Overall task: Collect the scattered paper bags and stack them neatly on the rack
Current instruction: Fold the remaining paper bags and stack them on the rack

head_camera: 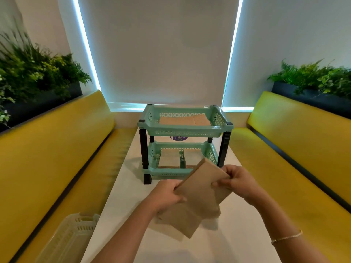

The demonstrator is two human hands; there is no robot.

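A brown paper bag (204, 182) is held tilted above the white surface (171, 249), just in front of the green two-tier rack (185, 128). The left hand (167, 196) grips its near left edge; the right hand (234, 180) pinches its right edge. More bags (182, 219) lie beneath on the surface. Flat bags (185, 121) rest in both rack trays. Yellow benches (296, 149) flank the surface.
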